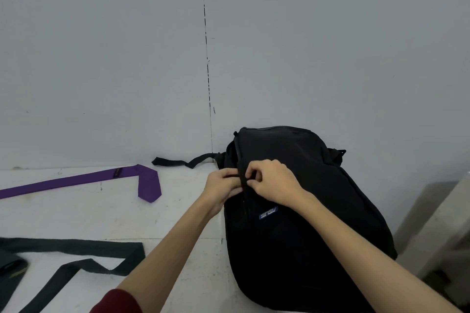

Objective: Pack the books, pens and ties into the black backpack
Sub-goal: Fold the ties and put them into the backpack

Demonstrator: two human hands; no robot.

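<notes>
Both hands at the backpack's zip line.
My left hand (pixel 223 185) and right hand (pixel 272 183) pinch the black backpack (pixel 305 211) fabric; it lies on the counter (pixel 178 211) against the wall. Purple tie (pixel 142 180) and black tie (pixel 76 254) lie left.

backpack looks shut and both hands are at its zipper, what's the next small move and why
Probably pull the zipper open. Both the left hand and right hand pinch at the zipper line of the black backpack, while the purple tie and dark tie lie unpacked on the table.
</notes>
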